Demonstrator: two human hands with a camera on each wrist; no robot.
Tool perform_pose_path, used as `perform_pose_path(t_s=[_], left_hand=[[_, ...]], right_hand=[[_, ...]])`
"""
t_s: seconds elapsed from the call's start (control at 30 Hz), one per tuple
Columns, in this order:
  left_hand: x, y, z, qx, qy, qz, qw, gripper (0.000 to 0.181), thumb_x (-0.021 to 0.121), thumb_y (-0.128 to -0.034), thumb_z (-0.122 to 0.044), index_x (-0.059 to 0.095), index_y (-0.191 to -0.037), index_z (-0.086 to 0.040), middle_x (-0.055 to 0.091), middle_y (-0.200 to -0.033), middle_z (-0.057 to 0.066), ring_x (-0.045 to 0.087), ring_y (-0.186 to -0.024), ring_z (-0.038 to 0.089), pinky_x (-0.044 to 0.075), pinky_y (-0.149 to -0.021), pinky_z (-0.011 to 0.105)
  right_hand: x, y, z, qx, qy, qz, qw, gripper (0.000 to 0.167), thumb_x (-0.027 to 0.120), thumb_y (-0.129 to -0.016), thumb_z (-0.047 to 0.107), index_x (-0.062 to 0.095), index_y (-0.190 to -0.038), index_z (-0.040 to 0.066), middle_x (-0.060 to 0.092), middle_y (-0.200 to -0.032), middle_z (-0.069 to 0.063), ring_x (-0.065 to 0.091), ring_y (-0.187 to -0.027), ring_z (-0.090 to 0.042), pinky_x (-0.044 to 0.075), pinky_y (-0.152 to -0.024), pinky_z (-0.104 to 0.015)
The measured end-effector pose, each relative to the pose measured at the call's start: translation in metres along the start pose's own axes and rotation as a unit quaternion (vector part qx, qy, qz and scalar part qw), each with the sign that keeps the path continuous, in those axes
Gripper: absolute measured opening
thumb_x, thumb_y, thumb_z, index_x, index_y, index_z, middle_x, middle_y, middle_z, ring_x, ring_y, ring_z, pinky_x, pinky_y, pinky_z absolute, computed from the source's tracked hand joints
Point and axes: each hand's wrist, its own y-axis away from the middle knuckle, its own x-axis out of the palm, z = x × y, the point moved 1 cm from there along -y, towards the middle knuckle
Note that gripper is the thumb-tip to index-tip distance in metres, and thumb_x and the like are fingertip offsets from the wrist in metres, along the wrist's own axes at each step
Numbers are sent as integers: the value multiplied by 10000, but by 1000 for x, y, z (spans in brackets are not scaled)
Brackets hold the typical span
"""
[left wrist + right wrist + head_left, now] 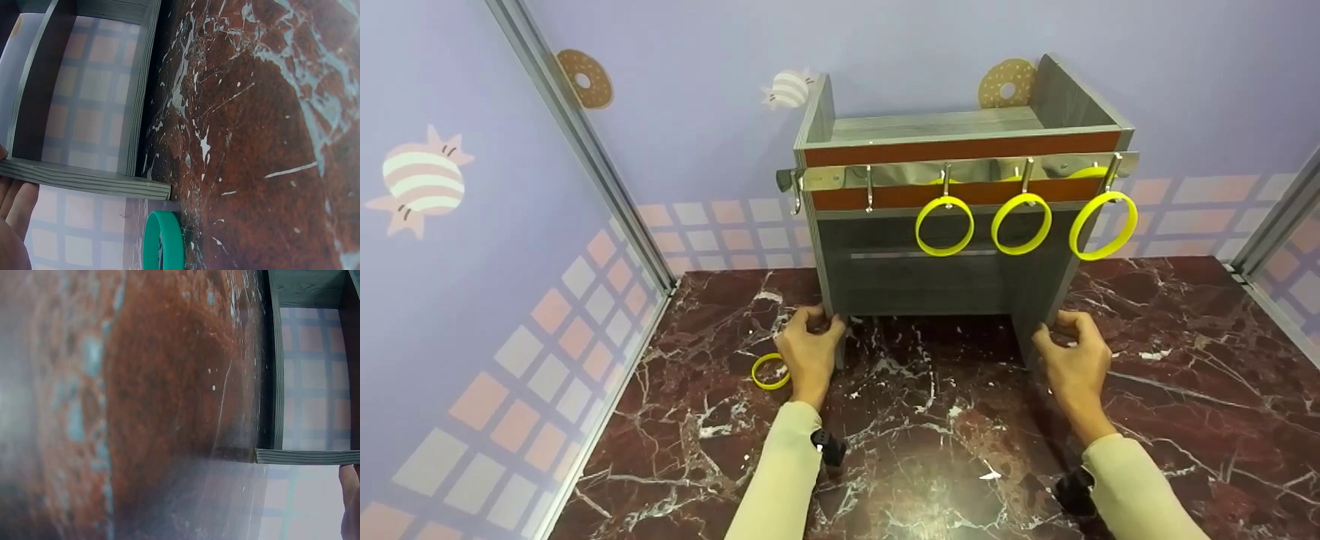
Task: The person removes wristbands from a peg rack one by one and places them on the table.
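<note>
Clock centred on the front of the grey shelf unit [922, 289], noon toward the back wall; I see the unit upright on the marbled counter [930, 480]. 8 o'clock: loose yellow ring [769, 386], lying on the counter just beside the left hand. Near 10 o'clock, far out: end hook [796, 199], bare. 7 to 8 o'clock: left hand [808, 351], pinching the left side panel between thumb and fingers. 10 o'clock, further in: second hook [869, 191], also bare. At the hub: first hung ring [944, 253]. 3 o'clock, close in: second hung ring [1021, 251]. 4 to 5 o'clock: right hand [1076, 360], thumb over the front edge of the right side panel, fingers curled outside it; I read this as a pinch. 3 o'clock, farthest out: third hung ring [1132, 225].

Progress, my judgement: three rings are seated on hooks; one is off, with two hooks available to it. Both hands are on the unit, apparently to steady or shift it; which, I cannot tell.
</note>
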Motion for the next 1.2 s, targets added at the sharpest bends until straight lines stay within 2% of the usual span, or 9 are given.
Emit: perform_pose_path(t_s=[0.2,0.43,0.53,0.63,0.73,0.87,1.03,1.1,1.2], left_hand=[[2,0,-2,-106,-6,69,9999,161,870,-753,-51,770,-876,-22,779,-858,101,742,-791,281,596,-736,452],[1,0,-1,-121,108,45,9999,151,856,-749,-24,757,-864,-20,772,-824,97,746,-752,306,592,-704,452],[0,0,0,-85,79,-28,9999,152,861,-741,-18,758,-853,-16,770,-818,107,742,-759,326,583,-713,464],[1,1,0,-55,69,-47,9999,154,866,-740,-21,764,-854,-16,770,-815,104,738,-754,309,584,-715,462],[1,1,0,-57,99,-48,9999,155,870,-740,-21,768,-858,-15,770,-813,98,735,-752,300,584,-715,460],[1,2,1,-85,102,-49,9999,151,869,-742,-22,767,-853,-21,769,-812,91,735,-753,296,584,-712,458],[0,2,1,-131,104,-18,9999,147,862,-747,-33,773,-864,-28,775,-823,84,740,-764,276,590,-727,469],[0,2,1,-125,136,-23,9998,149,859,-749,-32,775,-872,-24,776,-828,89,742,-769,280,592,-732,483],[0,2,1,-121,164,-50,9998,149,857,-748,-27,774,-872,-19,776,-832,96,743,-773,298,595,-730,494]], right_hand=[[-5,0,6,337,-63,197,9992,194,733,-885,-81,692,-1074,-82,735,-994,-210,657,-738,78,531,-522,-143],[-14,0,13,640,-56,630,9959,240,687,-964,0,711,-1199,-40,719,-1052,-144,654,-724,-10,558,-588,-171],[-18,-3,19,730,-263,694,9946,262,642,-1017,32,704,-1262,-42,712,-1061,-98,656,-809,-36,545,-683,-152],[-22,-10,29,964,-957,604,9889,270,599,-1049,11,674,-1290,-85,715,-1067,-53,686,-869,-81,561,-775,-166],[-25,-22,44,1292,-2060,406,9691,263,542,-1049,-56,654,-1274,-133,744,-1062,-55,729,-910,-156,598,-833,-242],[-33,-37,63,1614,-3392,235,9265,239,516,-1049,-79,674,-1221,-130,775,-1060,-149,761,-935,-237,611,-858,-343],[-45,-49,82,1761,-4614,464,8683,177,604,-1051,-18,673,-1184,-111,755,-1075,-251,774,-950,-319,611,-862,-420],[-47,-52,87,1723,-4892,532,8533,171,629,-1046,-2,672,-1170,-110,751,-1066,-267,774,-947,-337,612,-857,-436],[-49,-55,93,1580,-5074,517,8455,173,637,-1043,2,675,-1161,-118,749,-1061,-280,776,-931,-344,621,-839,-439]])
